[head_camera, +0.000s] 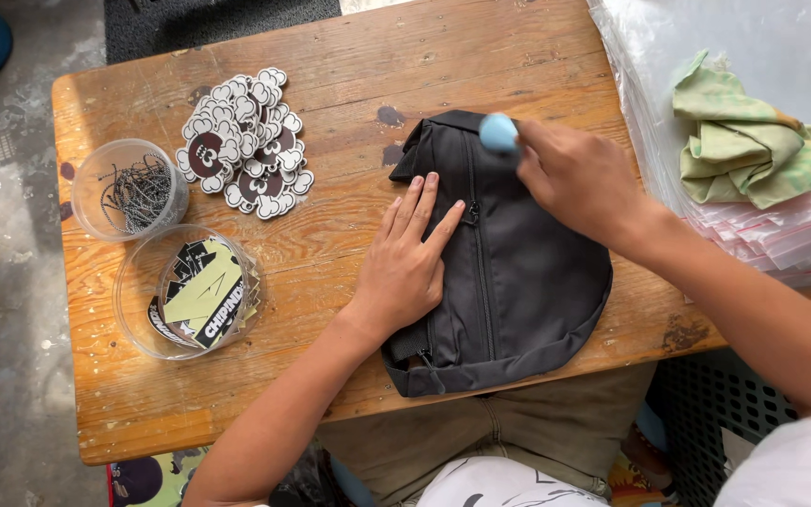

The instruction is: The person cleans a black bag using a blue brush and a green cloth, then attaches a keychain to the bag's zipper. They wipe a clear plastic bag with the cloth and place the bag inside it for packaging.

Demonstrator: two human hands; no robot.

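Clearly soft and light, the black bag (509, 272) lies pinned under the flat, spread left hand (405, 263). Beyond it, the right hand (579, 178) grips a blue knob (498, 132); its strap looks the best hold.

The bag (518, 282) is matt black woven cloth with a stitched zip, lying on a worn, stained wooden table (349, 66) whose grain shows rough and unvarnished. Two clear plastic tubs (129, 188) look smooth and slightly cloudy (one holds thin dark metal loops), while the die-cut stickers (246, 141) are glossy paper. Beside them, shiny transparent plastic bags (781, 235) carry a crumpled green cloth (743, 141).
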